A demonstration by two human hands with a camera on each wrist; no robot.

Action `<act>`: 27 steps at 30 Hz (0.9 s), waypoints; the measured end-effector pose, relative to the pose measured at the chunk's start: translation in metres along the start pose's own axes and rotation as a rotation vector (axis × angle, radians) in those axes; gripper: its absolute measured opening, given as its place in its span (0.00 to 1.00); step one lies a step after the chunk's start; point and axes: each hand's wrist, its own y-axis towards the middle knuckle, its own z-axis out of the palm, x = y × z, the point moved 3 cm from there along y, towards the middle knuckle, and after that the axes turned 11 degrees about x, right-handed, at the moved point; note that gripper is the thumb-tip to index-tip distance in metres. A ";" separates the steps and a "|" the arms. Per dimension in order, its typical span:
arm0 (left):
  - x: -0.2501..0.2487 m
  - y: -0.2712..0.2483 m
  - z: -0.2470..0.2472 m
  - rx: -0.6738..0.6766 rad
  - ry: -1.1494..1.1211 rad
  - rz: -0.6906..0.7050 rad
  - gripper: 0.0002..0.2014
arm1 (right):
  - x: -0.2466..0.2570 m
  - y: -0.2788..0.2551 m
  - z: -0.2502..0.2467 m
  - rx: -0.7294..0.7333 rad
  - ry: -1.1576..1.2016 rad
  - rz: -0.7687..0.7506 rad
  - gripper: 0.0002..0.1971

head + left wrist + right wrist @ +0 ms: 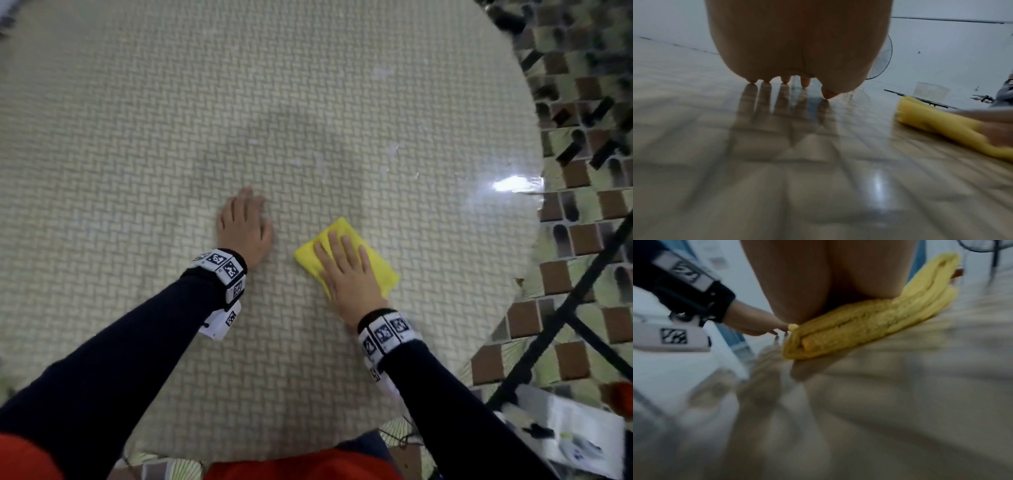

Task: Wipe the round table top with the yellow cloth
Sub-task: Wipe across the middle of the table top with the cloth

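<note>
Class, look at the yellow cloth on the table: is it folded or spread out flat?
Folded. The yellow cloth shows stacked layers along its near edge, forming a compact pad under the right hand.

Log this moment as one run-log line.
phase: wiping | right hand: flat on folded yellow cloth | left hand: fingertips braced on round table top, beside cloth | table: glossy, pale smears beyond cloth

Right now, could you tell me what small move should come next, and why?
Probably slide the yellow cloth forward and right under the flat right hand toward the whitish smears on the table top, while the left hand braces.
</note>
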 end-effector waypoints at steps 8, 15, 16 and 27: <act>-0.027 -0.013 0.013 -0.021 -0.068 -0.032 0.33 | -0.124 -0.009 -0.037 -0.025 0.086 0.329 0.26; -0.032 -0.025 0.024 -0.103 -0.046 -0.055 0.29 | -0.044 0.038 -0.036 0.053 0.069 0.108 0.26; -0.032 -0.026 0.025 -0.110 -0.044 -0.059 0.29 | -0.033 0.027 -0.026 0.084 0.039 0.038 0.26; -0.026 -0.020 0.013 0.017 0.011 -0.017 0.29 | -0.106 0.001 -0.034 0.000 0.089 0.264 0.27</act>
